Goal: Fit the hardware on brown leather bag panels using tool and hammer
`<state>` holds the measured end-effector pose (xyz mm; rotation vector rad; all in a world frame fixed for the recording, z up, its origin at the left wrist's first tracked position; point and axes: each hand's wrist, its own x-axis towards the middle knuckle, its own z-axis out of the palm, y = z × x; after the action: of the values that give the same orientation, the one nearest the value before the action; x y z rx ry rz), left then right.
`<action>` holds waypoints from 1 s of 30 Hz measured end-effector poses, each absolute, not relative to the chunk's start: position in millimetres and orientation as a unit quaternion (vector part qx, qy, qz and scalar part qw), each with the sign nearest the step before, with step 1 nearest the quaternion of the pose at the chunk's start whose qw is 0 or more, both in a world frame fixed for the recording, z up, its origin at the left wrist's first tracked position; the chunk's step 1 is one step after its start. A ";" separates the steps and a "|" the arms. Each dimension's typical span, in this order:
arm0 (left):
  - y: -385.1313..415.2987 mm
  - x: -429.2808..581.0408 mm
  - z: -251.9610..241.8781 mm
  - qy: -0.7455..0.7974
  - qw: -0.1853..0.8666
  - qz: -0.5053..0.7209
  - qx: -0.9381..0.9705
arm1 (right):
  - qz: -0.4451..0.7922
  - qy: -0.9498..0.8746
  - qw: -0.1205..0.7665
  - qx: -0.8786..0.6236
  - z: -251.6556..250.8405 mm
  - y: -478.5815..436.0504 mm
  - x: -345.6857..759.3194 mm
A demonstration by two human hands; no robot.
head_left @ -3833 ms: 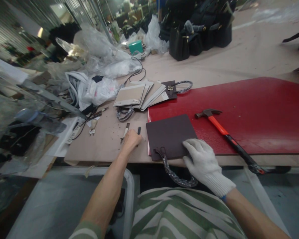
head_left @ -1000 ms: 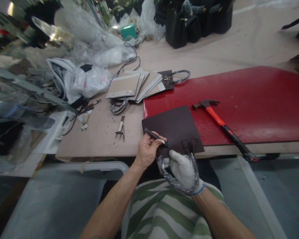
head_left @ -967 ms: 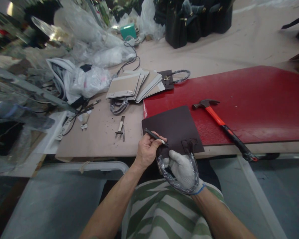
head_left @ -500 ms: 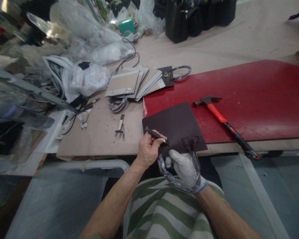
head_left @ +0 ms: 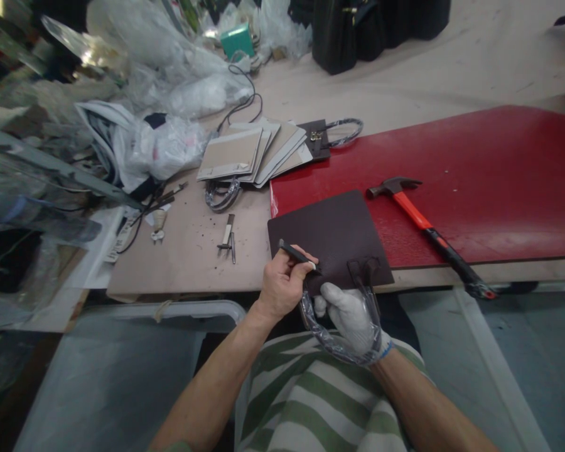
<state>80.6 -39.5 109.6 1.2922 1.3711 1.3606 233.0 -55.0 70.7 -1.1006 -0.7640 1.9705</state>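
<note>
A dark brown leather bag panel (head_left: 327,232) lies at the table's front edge, partly over a red board. Its plastic-wrapped handle (head_left: 324,340) loops down toward my lap. My left hand (head_left: 285,282), bare, pinches a slim black pen-like tool (head_left: 292,252). The tool slants over the panel, its lower end near the front edge and partly hidden by the fingers. My right hand (head_left: 351,317), in a white glove, passes through the handle loop with fingers curled at the panel's front edge, the thumb side up. Its remaining fingers are hidden beneath.
A hammer (head_left: 421,220) lies on the red board (head_left: 499,188), its grip overhanging the front edge. Small metal tools (head_left: 228,238) lie to the left. Behind them are stacked panels (head_left: 235,150), plastic bags (head_left: 179,141) and black bags (head_left: 334,37).
The view has shifted slightly. My left hand and the black tool have moved very little over the panel. My right hand stays at the panel's front edge.
</note>
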 end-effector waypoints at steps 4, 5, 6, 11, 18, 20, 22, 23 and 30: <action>-35.2 80.0 101.6 0.545 0.360 0.519 0.552 | 0.762 -0.292 0.391 -0.425 69.8 -52.6 226.6; -31.9 79.3 99.5 0.543 0.353 0.512 0.564 | 0.761 -0.286 0.396 -0.427 69.3 -51.4 224.2; -28.0 78.5 97.8 0.541 0.346 0.506 0.575 | 0.759 -0.280 0.399 -0.431 68.9 -49.8 221.5; -8.4 73.9 92.4 0.536 0.320 0.468 0.626 | 0.761 -0.232 0.376 -0.476 69.7 -38.3 209.8; -9.0 73.2 81.8 0.521 0.266 0.443 0.679 | 0.753 -0.241 0.329 -0.516 71.3 -36.4 215.8; -11.2 73.9 78.6 0.512 0.252 0.448 0.688 | 0.746 -0.245 0.325 -0.526 68.5 -39.0 218.3; -12.1 74.4 76.0 0.509 0.242 0.450 0.693 | 0.740 -0.249 0.326 -0.533 65.0 -40.2 218.9; -11.9 74.6 75.1 0.511 0.240 0.448 0.693 | 0.739 -0.251 0.327 -0.533 63.4 -40.1 218.5; -5.2 74.6 78.3 0.532 0.276 0.467 0.650 | 0.730 -0.242 0.367 -0.524 57.0 -39.2 210.6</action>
<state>74.6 -5.2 78.3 1.7474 1.4309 1.2540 210.6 -39.2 57.0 -1.3456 -0.6208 1.8752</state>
